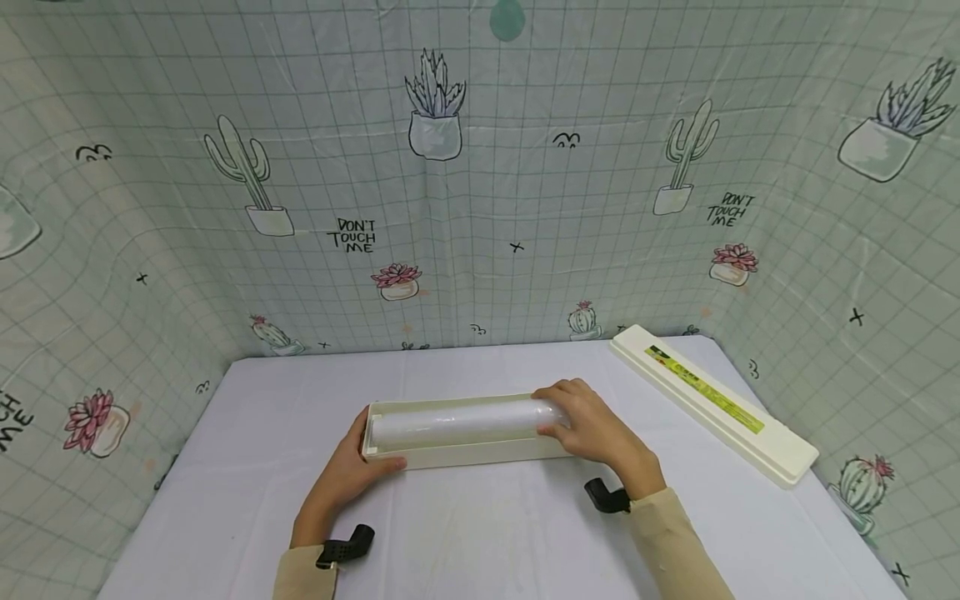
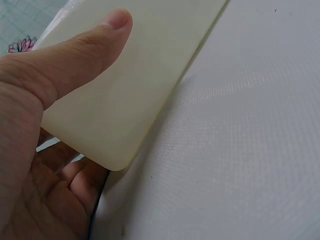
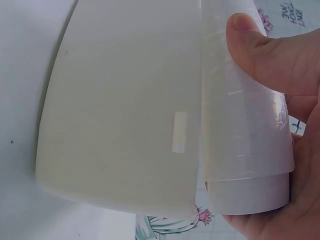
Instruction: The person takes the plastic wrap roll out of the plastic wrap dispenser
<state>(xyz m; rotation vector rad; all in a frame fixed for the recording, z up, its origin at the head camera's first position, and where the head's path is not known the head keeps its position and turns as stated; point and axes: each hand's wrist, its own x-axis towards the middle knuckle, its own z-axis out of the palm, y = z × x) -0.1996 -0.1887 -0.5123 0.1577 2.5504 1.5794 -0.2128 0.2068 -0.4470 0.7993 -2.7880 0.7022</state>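
Cling-film dispenser tray (image 1: 465, 454), long and cream-coloured, lies crosswise near the middle of the bench (image 1: 480, 533), and around it the largest thing in view is the curtain (image 1: 480, 192), a pale green grid print with potted cacti, pink flowers and the words "DON'T TOUCH ME", which closes in the back and both sides. The bench is covered in a plain white cloth with a fine weave, seen close in the left wrist view. On its far right part lies the dispenser lid (image 1: 712, 404), a cream bar with a green and yellow label strip, set at a slant and well apart from the tray. The tray has smooth glossy walls and rounded corners, and it is open on top. In it lies the cling-film roll (image 1: 457, 421), translucent white, running along the tray's length. The left hand (image 1: 347, 475) grips the tray's left end, thumb laid along the near wall. The right hand (image 1: 596, 429) is wrapped round the roll's right end, thumb pressed on the film.
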